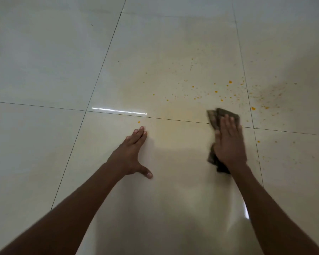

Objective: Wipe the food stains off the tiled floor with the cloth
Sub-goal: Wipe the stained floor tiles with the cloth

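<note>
Orange-yellow food stains (215,91) speckle the glossy cream tiled floor (44,61), mostly beyond and to the right of my right hand. A faint yellowish smear (173,115) lies between my two hands. My right hand (228,142) presses flat, fingers straight, on a dark brown-grey cloth (213,115) that lies on the floor across a grout line. The cloth sticks out ahead of my fingers and behind my wrist. My left hand (133,153) rests flat on the tile, fingers together, thumb spread. One orange spot (138,122) sits just beyond its fingertips.
Dark grout lines (103,61) divide the floor into large tiles. A duller, gritty patch of stains (271,96) spreads across the tile at the right. More orange flecks (258,141) lie on the near right tile. A bright light reflection (118,110) glints on the floor.
</note>
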